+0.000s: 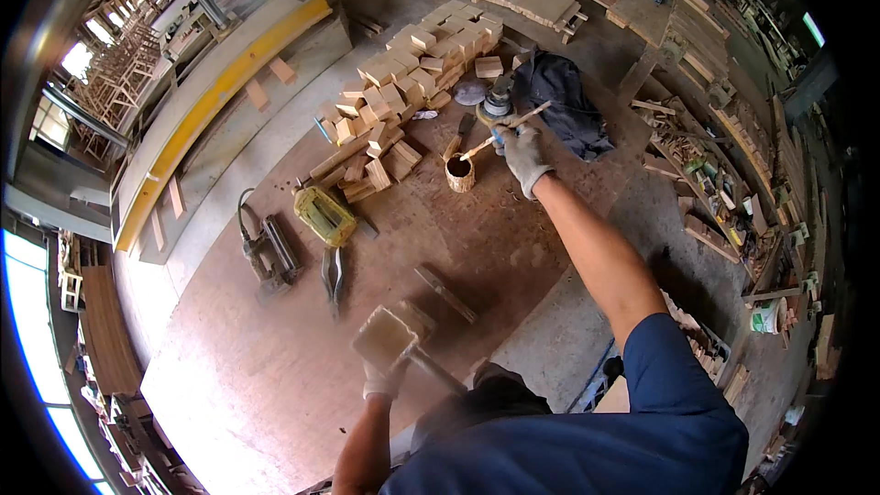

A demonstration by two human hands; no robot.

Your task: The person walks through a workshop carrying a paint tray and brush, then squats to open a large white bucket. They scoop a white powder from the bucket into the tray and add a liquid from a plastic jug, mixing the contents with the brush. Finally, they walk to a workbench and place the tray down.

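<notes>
In my gloved right hand (522, 154), closed, is a thin wooden stick (534, 113), slanting down to the left. Its pale lower end is at the mouth of a small round pot (460, 180), dark inside and crusted tan outside. Just beyond that hand stands a round-based power sander (496, 106). Near my body, my gloved left hand (383, 379) is closed on the near edge of a wooden piece (385, 337) with a squarish flat face. A rod-like part (434, 370) runs from it toward my body; how they join is unclear.
A grey nail gun (268, 252) and a yellow tool (325, 216) lie on the brown tabletop (247, 339), with a short wooden bar (446, 293). Stacked wood blocks (403, 82) stand beyond. Dark cloth (561, 103) lies far right; wood scraps (701, 174) fill the right side.
</notes>
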